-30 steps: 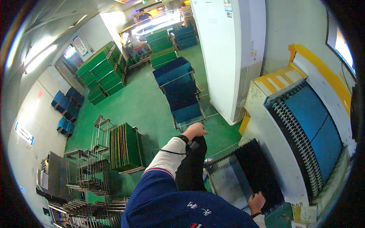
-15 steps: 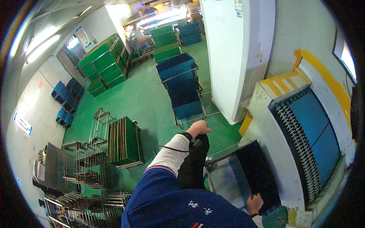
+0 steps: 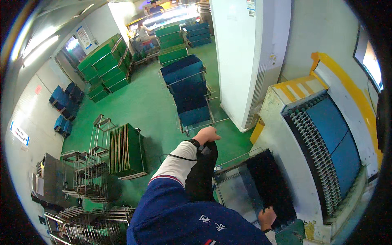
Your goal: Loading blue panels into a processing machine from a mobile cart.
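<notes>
My left hand (image 3: pixel 207 135) lies by the knee of my black trouser leg, its fingers curled in and nothing seen in them. A dark band is round that wrist, and a thin black cord loops off the sleeve. At the lower right, my right hand (image 3: pixel 267 217) is closed on the near edge of a dark blue panel (image 3: pixel 250 185). This panel stands in a wire rack (image 3: pixel 217 192), beside a dense row of near-black panels (image 3: pixel 270 183). The fingertips of my right hand are partly hidden.
Right of the rack stands a pale machine with rollers (image 3: pixel 316 151) and blue panels (image 3: pixel 341 143). A tall white cabinet (image 3: pixel 237 61) rises ahead. Racks of blue panels (image 3: pixel 192 116) and green panels (image 3: pixel 132 151) stand on the green floor; bare metal racks (image 3: pixel 87 175) are at left. People work far off.
The whole view has swung slightly to the right, so the surroundings sit a little further left. Both hands keep nearly the same places, the right one still at the panel's edge.
</notes>
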### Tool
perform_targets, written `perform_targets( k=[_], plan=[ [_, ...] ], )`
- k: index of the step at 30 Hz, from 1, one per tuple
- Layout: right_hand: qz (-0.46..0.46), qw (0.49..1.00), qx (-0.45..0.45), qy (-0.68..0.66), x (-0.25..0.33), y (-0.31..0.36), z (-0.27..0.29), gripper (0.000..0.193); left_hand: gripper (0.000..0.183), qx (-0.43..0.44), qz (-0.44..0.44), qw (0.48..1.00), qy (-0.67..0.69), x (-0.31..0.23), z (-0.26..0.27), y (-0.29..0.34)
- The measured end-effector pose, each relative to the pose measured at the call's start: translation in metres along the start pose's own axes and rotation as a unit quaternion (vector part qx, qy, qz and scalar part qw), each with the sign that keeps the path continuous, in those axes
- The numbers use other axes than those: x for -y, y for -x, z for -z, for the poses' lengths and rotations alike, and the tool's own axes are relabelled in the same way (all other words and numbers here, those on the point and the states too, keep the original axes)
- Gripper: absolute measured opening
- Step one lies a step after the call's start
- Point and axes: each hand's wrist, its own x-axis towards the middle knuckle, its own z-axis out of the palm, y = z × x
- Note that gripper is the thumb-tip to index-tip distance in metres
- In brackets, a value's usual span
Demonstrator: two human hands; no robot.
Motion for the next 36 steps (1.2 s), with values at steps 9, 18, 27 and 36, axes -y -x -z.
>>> perform_targets(
  k=[9,18,27,36],
  plan=[
    [-0.02,0.999,0.041,-0.013,0.001,-0.002,0.001,0.03,0.052,0.028,0.015,0.999,-0.021,0.006,-0.008,-0.024],
    [-0.029,0.999,0.021,-0.021,0.001,-0.002,0.003,0.024,0.05,0.018,0.004,1.0,-0.011,-0.003,0.006,-0.006],
    [-0.007,1.0,0.027,-0.013,0.004,-0.006,0.012,0.023,0.048,-0.02,0.008,1.0,-0.015,0.011,-0.006,-0.001],
    [0.0,1.0,0.015,-0.015,-0.009,0.001,-0.01,0.024,0.049,0.0,0.036,0.999,-0.002,-0.003,-0.002,0.001]
  ],
)
